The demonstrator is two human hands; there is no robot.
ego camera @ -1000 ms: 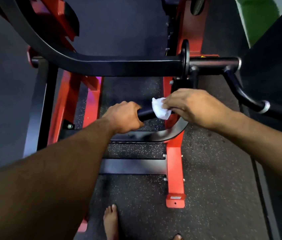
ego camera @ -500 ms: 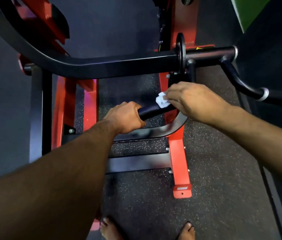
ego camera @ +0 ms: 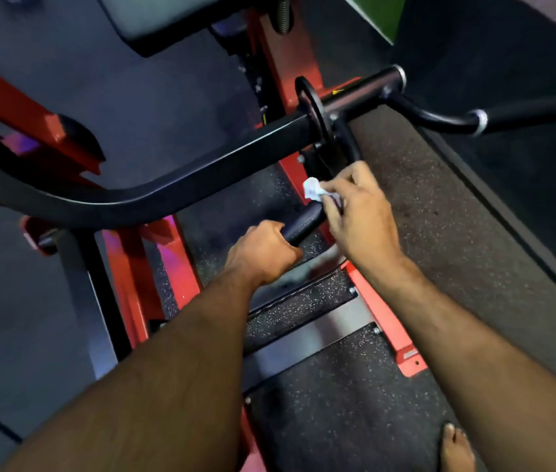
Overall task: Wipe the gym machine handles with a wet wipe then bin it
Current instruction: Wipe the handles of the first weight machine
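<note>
White and crumpled, the wet wipe (ego camera: 314, 189) was pinched in the fingertips of the right hand (ego camera: 358, 212), at the far end of the black handle (ego camera: 303, 222) and just above it; whether the wipe touched the grip could not be told. The left hand (ego camera: 263, 253) was curled fully round the near end of the same handle, knuckles upward, forearm running straight in from the lower left. The right forearm came in from the lower right, wrist bent so the fingers pointed left toward the wipe. A short bare length of handle showed between the two hands.

Above them a curved black lever arm (ego camera: 174, 189) crossed the view, ending at a round collar (ego camera: 310, 107). A second handle (ego camera: 525, 112) with silver rings projected to the right, well apart. The red frame (ego camera: 385, 321) stood on speckled rubber flooring (ego camera: 440, 233). A bare foot (ego camera: 457, 447) showed at the lower edge.
</note>
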